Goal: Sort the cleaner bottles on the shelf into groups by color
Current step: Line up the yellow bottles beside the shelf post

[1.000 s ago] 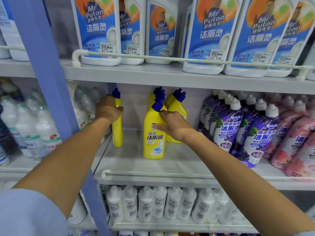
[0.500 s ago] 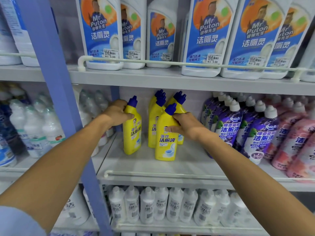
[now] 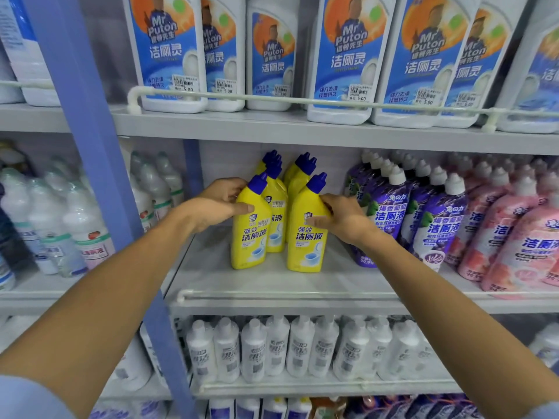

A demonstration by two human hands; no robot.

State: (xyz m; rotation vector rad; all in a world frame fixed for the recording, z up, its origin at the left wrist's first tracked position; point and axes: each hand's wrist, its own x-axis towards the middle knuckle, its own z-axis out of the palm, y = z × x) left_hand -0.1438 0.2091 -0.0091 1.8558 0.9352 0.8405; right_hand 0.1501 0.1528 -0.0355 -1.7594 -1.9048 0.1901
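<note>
Left hand (image 3: 216, 205) and right hand (image 3: 341, 219) each grip a front yellow bottle (image 3: 249, 234) on the middle shelf (image 3: 302, 285).

I see rear yellow bottles (image 3: 305, 164) half hidden behind the front pair (image 3: 248, 237); top-shelf white jugs (image 3: 348, 55) cropped above; left clear bottles (image 3: 75, 222) blurred.

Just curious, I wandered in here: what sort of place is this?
Most likely a shop's cleaning-products aisle. Price stickers reading 5.00 sit on the Mr Puton bottles; railed shelves hold rows of identical yellow cleaner bottles, purple bottles and pink bottles.
</note>
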